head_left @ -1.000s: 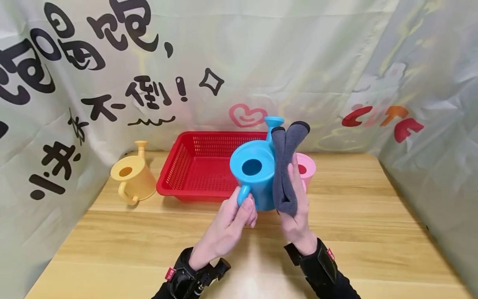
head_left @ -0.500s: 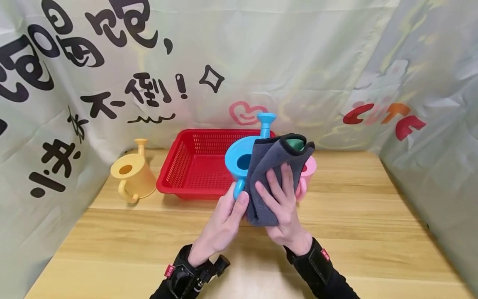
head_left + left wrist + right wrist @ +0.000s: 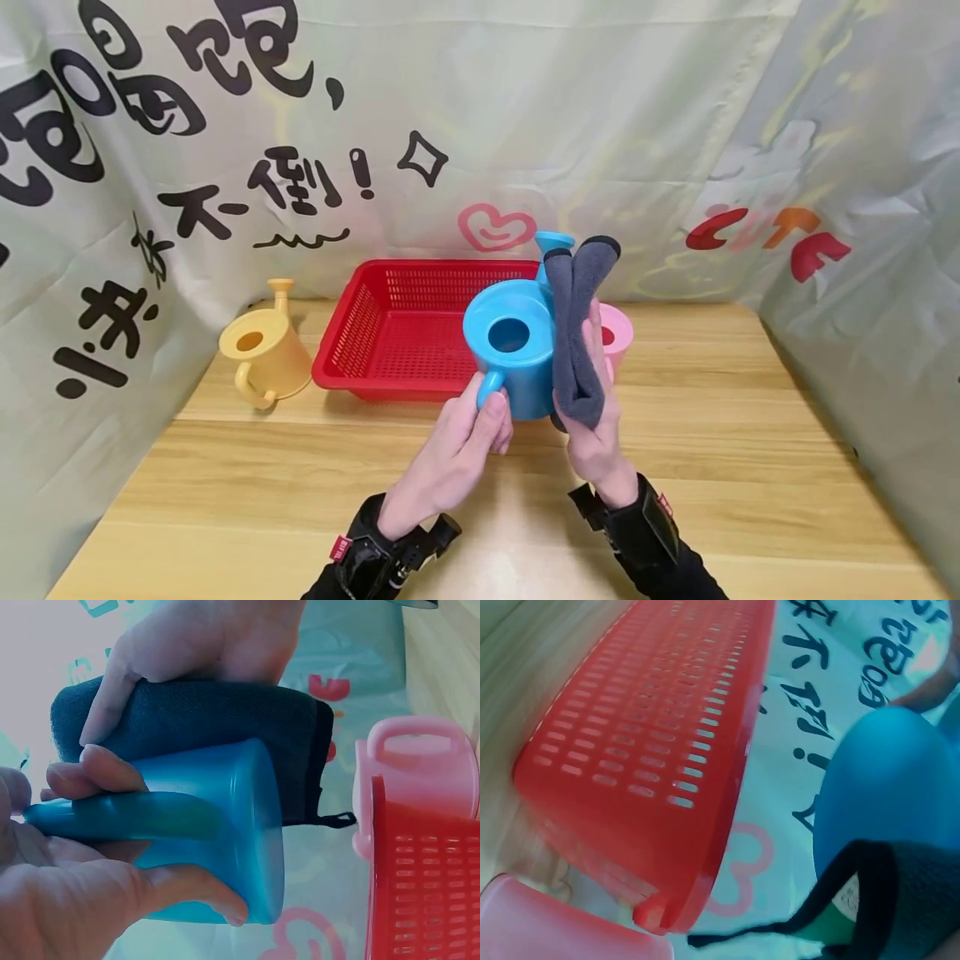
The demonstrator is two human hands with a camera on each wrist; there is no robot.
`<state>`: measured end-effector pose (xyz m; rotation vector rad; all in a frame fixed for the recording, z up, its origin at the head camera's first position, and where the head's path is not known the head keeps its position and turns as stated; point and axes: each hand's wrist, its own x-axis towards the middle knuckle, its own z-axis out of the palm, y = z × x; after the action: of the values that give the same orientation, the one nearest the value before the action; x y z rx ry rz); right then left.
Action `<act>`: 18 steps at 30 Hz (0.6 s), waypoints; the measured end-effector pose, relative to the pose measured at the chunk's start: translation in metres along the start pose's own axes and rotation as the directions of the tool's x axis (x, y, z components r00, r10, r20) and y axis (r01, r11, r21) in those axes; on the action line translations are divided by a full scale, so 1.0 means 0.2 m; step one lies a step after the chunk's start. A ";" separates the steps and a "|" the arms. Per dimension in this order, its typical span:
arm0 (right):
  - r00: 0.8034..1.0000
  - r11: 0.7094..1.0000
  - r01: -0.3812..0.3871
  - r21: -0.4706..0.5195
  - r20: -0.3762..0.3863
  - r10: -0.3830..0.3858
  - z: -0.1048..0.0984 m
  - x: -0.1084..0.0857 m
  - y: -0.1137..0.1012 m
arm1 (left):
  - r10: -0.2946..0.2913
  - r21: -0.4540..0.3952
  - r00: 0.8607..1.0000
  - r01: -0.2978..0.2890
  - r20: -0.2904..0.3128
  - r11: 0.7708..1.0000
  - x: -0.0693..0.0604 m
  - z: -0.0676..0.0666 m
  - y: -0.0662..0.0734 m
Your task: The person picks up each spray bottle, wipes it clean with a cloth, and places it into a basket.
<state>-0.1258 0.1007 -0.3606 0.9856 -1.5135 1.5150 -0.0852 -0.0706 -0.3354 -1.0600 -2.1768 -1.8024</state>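
The person has the L. grip closed: the left hand (image 3: 450, 458) holds the handle (image 3: 165, 816) of the blue watering can (image 3: 521, 387), fingers curled around it, w/ the thumb along the can's body. This can is held up above the desk (image 3: 750, 433), in front of the red basket (image 3: 405, 388), and hides a part of it. The R. grip is not curled: the right hand (image 3: 603, 433) presses the dark grey cloth (image 3: 576, 333), folded, against the can's side, approx. w/ straight fingers. The cloth has black edges, and a small black loop hangs from it. The pink watering can (image 3: 621, 327) is behind the right hand, partly hidden, near the basket. On the L. side of the basket, the yellow watering can (image 3: 273, 358) stands upright.
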 end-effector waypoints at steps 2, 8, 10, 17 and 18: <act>0.995 0.991 0.095 -0.094 0.021 -0.093 0.02 0.00 0.02 | 0.021 0.004 1.000 -0.021 -0.010 1.000 0.00 0.00 0.00; 0.956 0.899 0.292 -0.328 0.081 -0.281 0.09 -0.03 0.03 | -0.014 0.042 0.998 0.017 -0.069 0.999 0.00 -0.01 0.00; 0.951 0.880 0.309 -0.360 0.094 -0.295 0.10 -0.04 0.03 | -0.043 0.057 0.996 0.047 -0.080 0.997 0.00 -0.01 0.01; 0.963 0.932 0.268 -0.244 0.057 -0.263 0.08 -0.02 0.03 | 0.020 0.075 0.999 -0.017 -0.039 0.997 0.00 0.00 -0.01; 0.969 0.946 0.247 -0.208 0.043 -0.244 0.07 -0.02 0.03 | 0.030 0.072 0.999 -0.028 -0.029 0.997 0.00 0.00 -0.01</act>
<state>-0.1302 0.0861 -0.3665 1.0193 -1.4679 1.1481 -0.0862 -0.0708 -0.3362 -1.0370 -2.1802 -1.7034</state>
